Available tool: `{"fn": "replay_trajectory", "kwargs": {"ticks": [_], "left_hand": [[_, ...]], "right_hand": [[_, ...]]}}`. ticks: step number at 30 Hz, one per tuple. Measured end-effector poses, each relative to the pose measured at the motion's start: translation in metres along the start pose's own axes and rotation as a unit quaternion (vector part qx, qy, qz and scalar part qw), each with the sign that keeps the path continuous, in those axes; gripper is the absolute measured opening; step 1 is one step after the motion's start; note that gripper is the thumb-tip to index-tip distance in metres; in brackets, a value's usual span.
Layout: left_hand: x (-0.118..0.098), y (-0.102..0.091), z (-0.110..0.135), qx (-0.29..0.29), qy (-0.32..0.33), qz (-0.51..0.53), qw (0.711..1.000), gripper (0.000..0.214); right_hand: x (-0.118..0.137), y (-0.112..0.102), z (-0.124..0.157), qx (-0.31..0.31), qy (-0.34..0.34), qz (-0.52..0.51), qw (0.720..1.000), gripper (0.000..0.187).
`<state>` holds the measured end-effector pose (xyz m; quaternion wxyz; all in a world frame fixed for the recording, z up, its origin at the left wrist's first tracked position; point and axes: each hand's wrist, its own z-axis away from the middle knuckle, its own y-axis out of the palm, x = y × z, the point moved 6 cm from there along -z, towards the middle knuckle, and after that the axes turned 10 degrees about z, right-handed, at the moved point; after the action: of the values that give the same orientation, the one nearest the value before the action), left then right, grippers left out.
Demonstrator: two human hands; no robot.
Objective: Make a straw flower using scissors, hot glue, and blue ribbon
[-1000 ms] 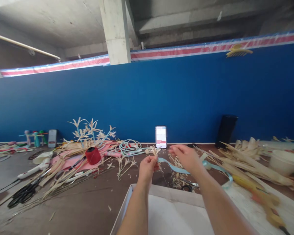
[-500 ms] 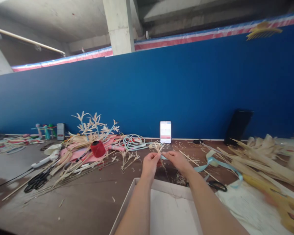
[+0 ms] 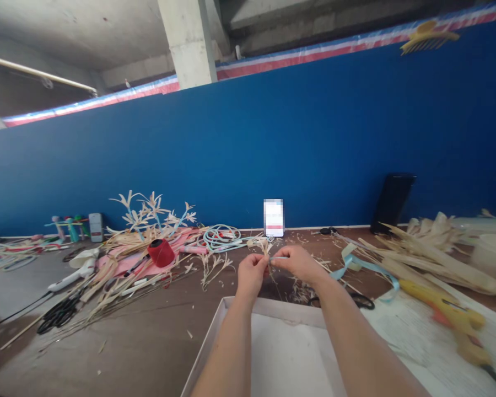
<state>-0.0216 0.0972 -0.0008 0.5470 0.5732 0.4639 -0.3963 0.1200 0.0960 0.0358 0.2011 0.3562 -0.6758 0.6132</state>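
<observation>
My left hand [image 3: 251,272] is closed in a pinch on the stem of a small pale husk flower [image 3: 265,246], whose petals stand above the fingertips. My right hand [image 3: 296,263] pinches a narrow light-blue strip [image 3: 279,257] that runs to the flower's stem. The fingertips of both hands are close together, over the far edge of a shallow white box [image 3: 289,311]. Thin fibres hang below the hands. Left of them, loose husk flowers [image 3: 215,267] lie on the brown table [image 3: 149,336].
To the left are a red thread spool [image 3: 161,252], husk flowers on blue stems [image 3: 152,207], black scissors [image 3: 60,313] and a white tool with a cord [image 3: 72,275]. A lit phone [image 3: 273,218] stands ahead. Rightward lie blue ribbon [image 3: 367,264], husks [image 3: 442,259] and a yellow glue gun [image 3: 446,309].
The view has shifted slightly. The blue strip, bunched near the right fingertips before, now stretches straight between the right hand and the stem. My left hand keeps its pinch on the flower.
</observation>
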Motion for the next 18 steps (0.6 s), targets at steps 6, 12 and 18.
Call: {"fn": "replay_trajectory", "kwargs": {"ticks": [6,12,18], "left_hand": [[-0.012,0.001,0.004,-0.015,0.040,-0.060,0.997,0.026],[-0.020,-0.001,0.007,-0.030,0.068,-0.109,0.991,0.024],[-0.019,-0.004,0.007,-0.040,0.072,-0.113,0.990,0.023]], "right_hand": [[0.002,0.001,0.000,0.010,-0.012,-0.022,1.000,0.027],[0.007,0.000,0.002,0.008,-0.008,-0.006,1.000,0.029],[0.010,0.001,0.003,0.008,-0.002,0.001,1.000,0.028]]}}
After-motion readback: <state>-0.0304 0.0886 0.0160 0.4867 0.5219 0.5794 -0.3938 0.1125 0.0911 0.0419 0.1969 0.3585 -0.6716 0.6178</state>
